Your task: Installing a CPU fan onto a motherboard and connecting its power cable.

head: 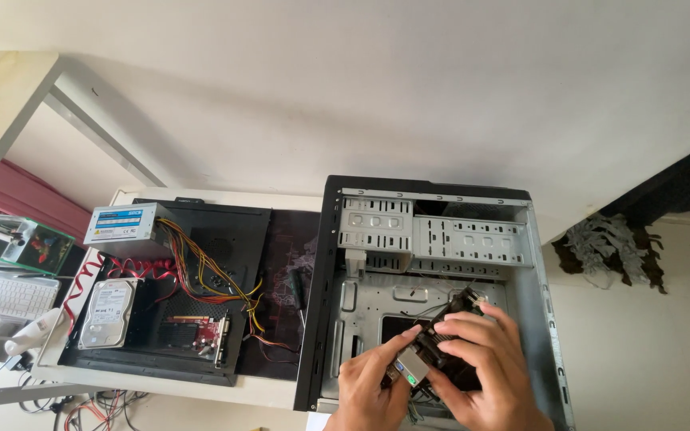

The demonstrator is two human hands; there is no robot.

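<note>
From the head camera I look down into a big open computer case of grey metal with a black frame (513,279), lying on its side. My left hand (373,383) and my right hand (481,363) meet low inside it. Both grip a black board with a dark cooling fan on it (450,339), held just above the case floor. My left fingers pinch the silver metal plug box (411,367) at the board's near corner. My right fingers curl over the top of the fan.

To the left, a black side panel (225,231) lies on the white table (281,391). On it sit a grey power box with yellow and red wires (125,223), a silver hard drive (108,313) and a small red card (201,331).
</note>
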